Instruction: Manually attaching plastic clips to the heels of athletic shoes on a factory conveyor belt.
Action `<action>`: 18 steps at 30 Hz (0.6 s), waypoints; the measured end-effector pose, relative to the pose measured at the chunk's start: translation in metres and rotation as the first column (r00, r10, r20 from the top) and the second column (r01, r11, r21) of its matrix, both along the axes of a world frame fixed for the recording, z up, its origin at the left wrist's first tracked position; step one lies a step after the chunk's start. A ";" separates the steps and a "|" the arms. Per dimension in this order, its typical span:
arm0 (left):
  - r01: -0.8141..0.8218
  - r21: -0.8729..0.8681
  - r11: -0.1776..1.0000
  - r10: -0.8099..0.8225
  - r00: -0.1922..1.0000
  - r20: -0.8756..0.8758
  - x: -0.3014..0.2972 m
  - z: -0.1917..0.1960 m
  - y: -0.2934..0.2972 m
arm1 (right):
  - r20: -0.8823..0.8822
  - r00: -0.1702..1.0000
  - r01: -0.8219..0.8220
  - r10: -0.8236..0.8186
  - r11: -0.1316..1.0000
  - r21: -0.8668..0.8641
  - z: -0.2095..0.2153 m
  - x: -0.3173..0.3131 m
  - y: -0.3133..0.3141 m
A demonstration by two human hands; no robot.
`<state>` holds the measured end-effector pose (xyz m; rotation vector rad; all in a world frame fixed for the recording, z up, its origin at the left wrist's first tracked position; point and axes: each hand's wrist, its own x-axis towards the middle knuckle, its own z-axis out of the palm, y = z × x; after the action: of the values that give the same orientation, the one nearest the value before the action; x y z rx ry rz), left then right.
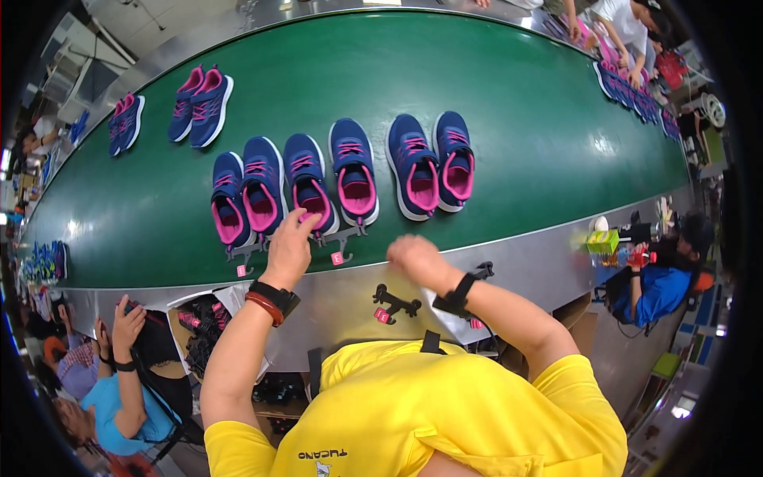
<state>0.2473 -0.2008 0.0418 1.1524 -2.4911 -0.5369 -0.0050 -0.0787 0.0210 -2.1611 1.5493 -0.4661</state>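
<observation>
Head view: found the left hand (288,253) near 9 o'clock from centre, fingertips over the heel of the third shoe (301,155) from the left, in a row of six on the green belt (540,135). Could not tell fingers clamped there from fingers merely resting. Found the right hand (415,258) just off centre toward 4 o'clock, blurred; could not tell fingers together from apart.

Saw one grey hanger (346,236) at the fourth shoe's heel, another (248,254) toward 8 o'clock, partly hidden by shoes. Noted a black hanger (397,300) on the steel counter (342,318) at 6 o'clock, one more (483,272) near 4 o'clock, partly behind the right wrist. Could not separate the jumble inside the box (180,342) at 8 o'clock. Caught a co-worker (131,413) at 8 o'clock, distorted near the rim.

Made out pale marks on pink tags (337,258), mostly too small, and upside-down dark lettering (323,455) on the yellow shirt (477,413) toward 6 o'clock, above a figure cut off below.
</observation>
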 end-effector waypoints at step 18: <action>0.330 0.256 0.909 -0.340 0.941 -0.008 -0.183 -0.039 0.008 | -0.046 0.998 0.048 -0.040 0.978 0.203 -0.030 -0.008 0.085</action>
<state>0.0645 -0.1931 0.0032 0.8177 -2.7293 -0.9607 -0.0128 0.0059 -0.0093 -1.9961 1.5957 -0.2639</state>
